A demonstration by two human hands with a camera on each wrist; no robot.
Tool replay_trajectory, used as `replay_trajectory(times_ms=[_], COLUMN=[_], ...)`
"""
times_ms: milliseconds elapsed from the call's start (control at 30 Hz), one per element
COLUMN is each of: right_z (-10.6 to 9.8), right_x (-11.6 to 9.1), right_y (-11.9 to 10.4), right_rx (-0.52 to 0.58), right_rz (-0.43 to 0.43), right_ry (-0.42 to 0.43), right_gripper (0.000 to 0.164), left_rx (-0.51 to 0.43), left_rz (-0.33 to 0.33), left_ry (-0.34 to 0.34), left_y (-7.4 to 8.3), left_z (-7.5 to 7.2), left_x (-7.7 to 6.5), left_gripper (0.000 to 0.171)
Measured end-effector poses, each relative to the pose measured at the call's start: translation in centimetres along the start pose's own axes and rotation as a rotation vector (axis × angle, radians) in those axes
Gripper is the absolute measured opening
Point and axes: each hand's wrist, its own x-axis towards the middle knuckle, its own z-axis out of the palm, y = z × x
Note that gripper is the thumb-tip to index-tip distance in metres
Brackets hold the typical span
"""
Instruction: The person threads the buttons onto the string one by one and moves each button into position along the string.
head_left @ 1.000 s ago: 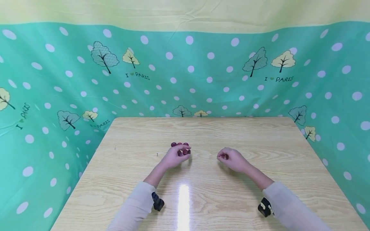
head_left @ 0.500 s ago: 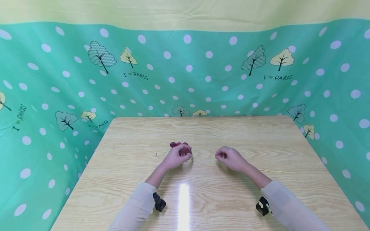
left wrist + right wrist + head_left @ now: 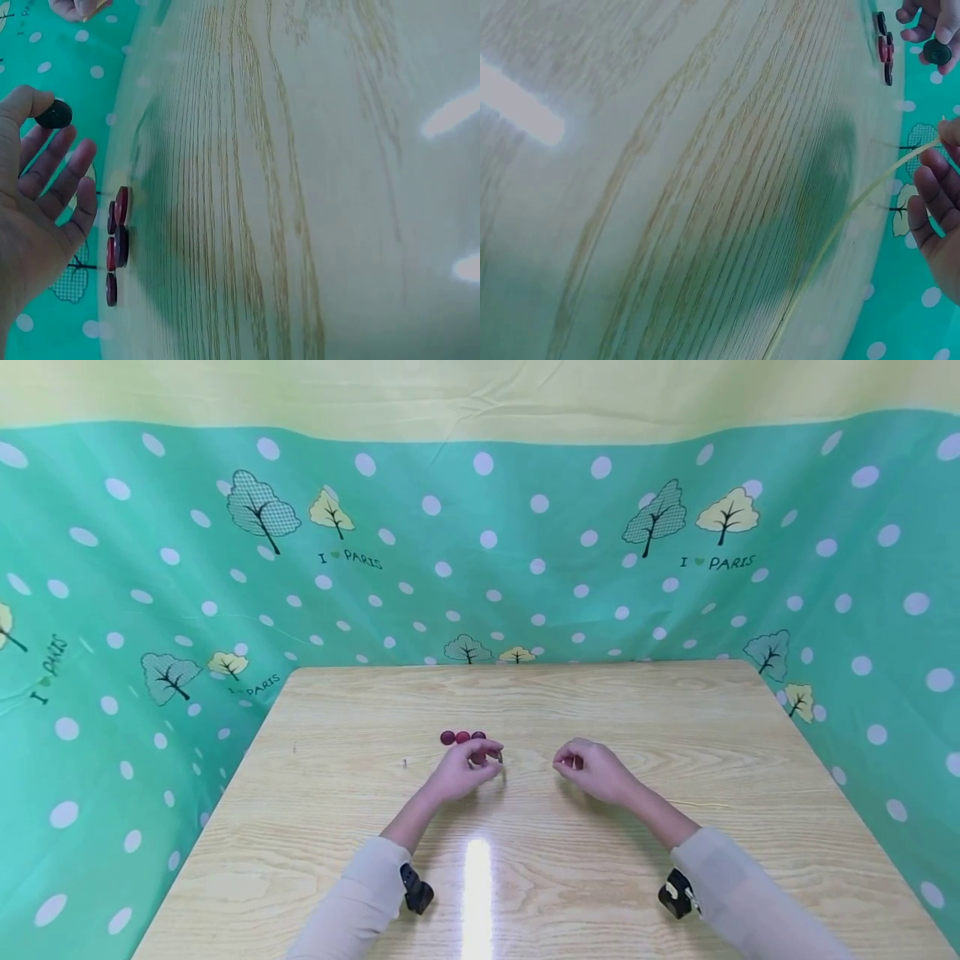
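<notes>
In the head view my left hand [image 3: 457, 772] is raised over the table, left of centre. Its thumb and a finger pinch a dark, round, button-like disc [image 3: 54, 115], seen in the left wrist view with the other fingers spread. Facing it across a small gap, my right hand [image 3: 602, 774] pinches a thin yellow cord [image 3: 832, 234] close to its tip. From there the cord trails down toward the table. Several similar discs lie together beyond the left hand, among them a red disc [image 3: 462, 737] and a dark disc [image 3: 447, 737]; that hand partly covers the group.
A wood-grain table [image 3: 330, 843] fills the lower view. A green dotted curtain [image 3: 420, 568] hangs behind and at both sides. One small mark [image 3: 405, 763] shows on the tabletop left of the discs. A bright light reflection [image 3: 477, 893] lies near the front.
My hands have drawn slightly nearer each other, the left to the right and the right to the left. Both keep their pinch. The head view has shifted a little.
</notes>
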Motion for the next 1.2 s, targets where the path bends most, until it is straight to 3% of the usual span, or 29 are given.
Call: replay_trajectory(times_ms=[433, 933, 1200], right_z=[0.1, 0.2, 0.3], right_x=[0.1, 0.4, 0.5], right_y=[-0.2, -0.7, -1.0], right_rx=[0.016, 0.025, 0.031], right_rz=[-0.015, -0.022, -0.035], right_ry=[0.003, 0.001, -0.001], right_gripper=[0.005, 0.005, 0.006], left_rx=[-0.041, -0.051, -0.028], left_rz=[-0.021, -0.002, 0.002], left_ry=[-0.046, -0.075, -0.107], left_y=[0.1, 0.3, 3.1], left_z=[0.4, 1.0, 0.6], left_x=[0.2, 0.3, -0.7], left_gripper=[0.038, 0.039, 0.038])
